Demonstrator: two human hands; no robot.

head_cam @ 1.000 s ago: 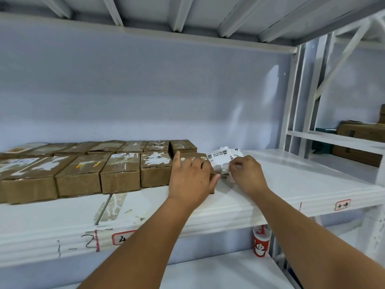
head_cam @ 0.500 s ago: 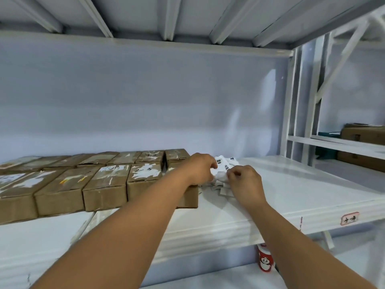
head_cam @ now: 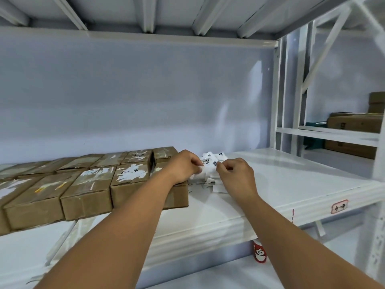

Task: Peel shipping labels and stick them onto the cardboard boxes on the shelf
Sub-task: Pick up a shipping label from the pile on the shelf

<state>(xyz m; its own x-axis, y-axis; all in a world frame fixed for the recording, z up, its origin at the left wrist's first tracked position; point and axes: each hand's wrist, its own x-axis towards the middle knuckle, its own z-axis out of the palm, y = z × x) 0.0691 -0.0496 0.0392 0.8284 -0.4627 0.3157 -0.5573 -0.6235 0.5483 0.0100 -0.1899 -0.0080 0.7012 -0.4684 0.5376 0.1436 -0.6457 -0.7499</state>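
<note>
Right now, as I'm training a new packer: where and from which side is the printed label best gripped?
Pinch the shipping label at its two side edges, fingertips coming in from left and right, as the left hand and right hand do. It is thin, limp paper raised above the pile of labels, so an edge pinch probably beats a flat grab.

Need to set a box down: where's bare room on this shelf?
Bare shelf runs right of the labels up to the post. A narrow strip lies before the boxes along the front edge. Crowded: boxes fill the left, labels pile mid-shelf.
</note>
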